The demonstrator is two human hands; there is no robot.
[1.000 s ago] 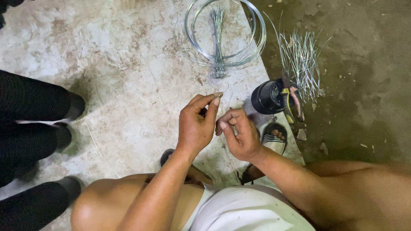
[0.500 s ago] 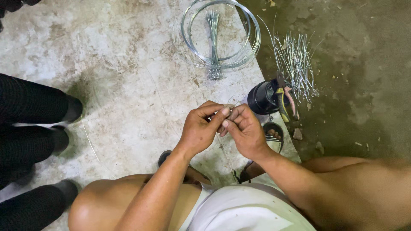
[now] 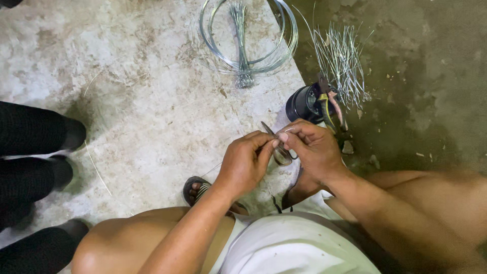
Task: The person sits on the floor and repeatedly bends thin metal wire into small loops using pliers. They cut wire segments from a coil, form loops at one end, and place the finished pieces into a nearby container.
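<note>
My left hand (image 3: 247, 163) and my right hand (image 3: 313, 147) meet over my sandalled feet, fingertips together. Between them they pinch a small loop of thin silver wire (image 3: 282, 152), bent into a coil about the size of a finger ring. Both hands are closed on it. I am squatting, with my bare knees at the lower edge.
A large coil of silver wire (image 3: 248, 38) with a bundle of twisted ties lies at the top. A heap of short cut wires (image 3: 342, 61) lies to its right. A black round can (image 3: 303, 103) with pliers (image 3: 329, 104) stands near my right hand. Another person's black shoes (image 3: 61, 152) are left.
My hands have drawn closer together and a bit rightward, and the straight wire piece is now bent into a small loop between my fingers.
</note>
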